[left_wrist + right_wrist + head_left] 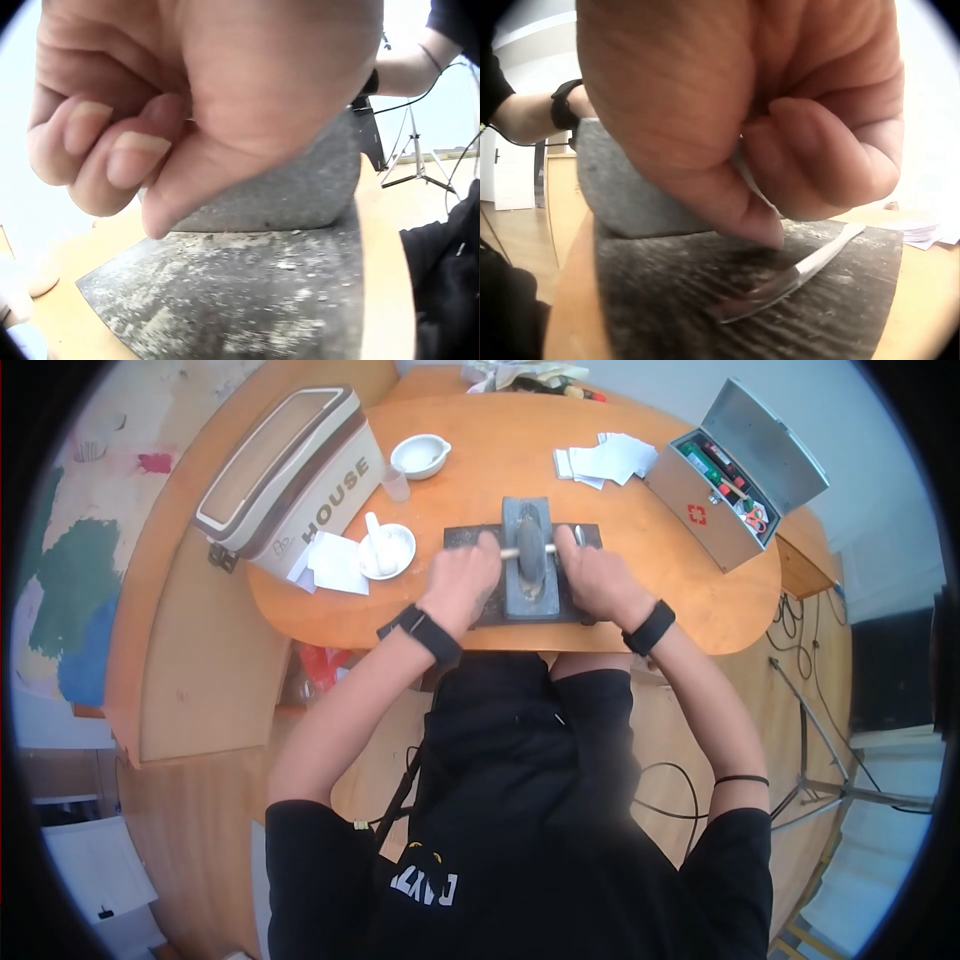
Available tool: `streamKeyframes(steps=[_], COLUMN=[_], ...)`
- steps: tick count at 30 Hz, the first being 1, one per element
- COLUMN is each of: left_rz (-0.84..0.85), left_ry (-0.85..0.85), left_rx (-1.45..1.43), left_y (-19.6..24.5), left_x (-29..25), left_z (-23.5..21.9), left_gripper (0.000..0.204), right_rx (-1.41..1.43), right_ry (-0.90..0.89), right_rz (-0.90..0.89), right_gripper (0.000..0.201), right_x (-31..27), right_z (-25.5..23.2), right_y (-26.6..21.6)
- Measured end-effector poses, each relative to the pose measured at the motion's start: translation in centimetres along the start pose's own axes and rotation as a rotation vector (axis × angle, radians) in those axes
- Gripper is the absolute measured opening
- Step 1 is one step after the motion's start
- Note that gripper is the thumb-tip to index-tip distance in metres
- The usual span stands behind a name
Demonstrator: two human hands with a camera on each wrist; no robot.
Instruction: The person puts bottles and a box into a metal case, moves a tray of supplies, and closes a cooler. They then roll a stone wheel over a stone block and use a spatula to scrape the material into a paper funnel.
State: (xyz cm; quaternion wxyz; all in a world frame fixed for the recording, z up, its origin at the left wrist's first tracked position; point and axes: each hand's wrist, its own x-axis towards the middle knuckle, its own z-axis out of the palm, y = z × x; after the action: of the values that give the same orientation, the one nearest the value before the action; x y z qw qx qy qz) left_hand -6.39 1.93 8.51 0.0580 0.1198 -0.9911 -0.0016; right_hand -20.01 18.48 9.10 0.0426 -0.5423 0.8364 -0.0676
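On a dark board [490, 617] at the table's near edge stands a grey stone grinding trough [518, 512]. A grinding wheel [532, 550] with a light rod handle [510, 553] through its centre sits upright in it. My left hand [463, 582] grips the handle's left end, and my right hand [603, 582] grips the right end. In the left wrist view the fingers [135, 157] are curled, and pale crumbs and powder lie on the board. A slim, shiny metal utensil [802, 271] rests on the board below my right hand.
Left on the table are a cream case [300, 490], a plastic cup [396, 484], a white bowl [420, 455], and a white mortar [398, 550] with a pestle [378, 538]. Papers [610, 458] and an open first-aid box [705, 510] lie to the right. Cables and a tripod [805, 730] stand beyond.
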Motion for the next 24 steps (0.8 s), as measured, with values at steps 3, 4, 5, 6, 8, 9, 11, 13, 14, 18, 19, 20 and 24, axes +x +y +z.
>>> streamKeyframes(steps=[3, 4, 5, 6, 8, 9, 11, 13, 14, 18, 19, 20, 24], left_rz=[0.020, 0.033, 0.032, 0.021, 0.018, 0.030, 0.060, 0.074, 0.096, 0.076, 0.089, 0.105, 0.078], left_ry=[0.052, 0.058, 0.056, 0.039, 0.026, 0.039, 0.108, 0.105, 0.085, 0.039, 0.013, -0.014, 0.036], left_rx=[0.047, 0.074, 0.072, 0.097, 0.123, 0.136, 0.153, 0.115, 0.125, 0.100, 0.107, 0.114, 0.113], left_y=[-0.7, -0.8, -0.7, -0.4, 0.3, 0.8, 1.5, 1.7, 1.9, 2.4, 2.2, 2.0, 0.5], left_x=[3.4, 4.4, 5.1, 5.8, 5.8, 5.2, 4.0, 2.5, 1.9, 0.6, 0.4, 0.3, 2.0], left_z=[0.1, 0.0, -0.2, -0.4, -0.5, -0.4, 0.2, 0.1, -0.4, -1.1, -1.3, -1.4, -0.4], left_gripper=[0.011, 0.011, 0.011, 0.011, 0.011, 0.012, 0.013, 0.011, 0.010, 0.011, 0.009, 0.008, 0.008], right_rx=[-0.052, -0.078, -0.124, -0.124, -0.111, -0.114, -0.028, 0.014, 0.057, -0.014, -0.011, -0.028, -0.060], right_ry=[0.046, 0.080, 0.071, 0.070, -0.011, -0.003, 0.031, -0.005, -0.046, -0.021, -0.019, 0.032, 0.062], right_rz=[-0.019, -0.021, -0.031, -0.030, 0.043, 0.049, 0.017, 0.019, 0.009, 0.005, 0.005, -0.033, -0.077], right_gripper=[0.032, 0.033, 0.032, 0.032, 0.032, 0.032, 0.032, 0.033, 0.034, 0.033, 0.033, 0.029, 0.022], right_x=[2.1, 2.7, 3.0, 2.8, 2.3, 1.9, 0.4, -1.1, -1.8, -3.0, -2.9, -2.7, -0.5], right_z=[1.6, 1.9, 1.7, 1.6, 1.2, 1.2, 1.4, 0.9, 0.6, 0.1, -0.1, -0.1, 0.2], right_y=[2.1, 2.7, 2.9, 3.0, 3.0, 3.2, 3.4, 2.7, 2.4, 1.9, 1.8, 1.8, 2.0])
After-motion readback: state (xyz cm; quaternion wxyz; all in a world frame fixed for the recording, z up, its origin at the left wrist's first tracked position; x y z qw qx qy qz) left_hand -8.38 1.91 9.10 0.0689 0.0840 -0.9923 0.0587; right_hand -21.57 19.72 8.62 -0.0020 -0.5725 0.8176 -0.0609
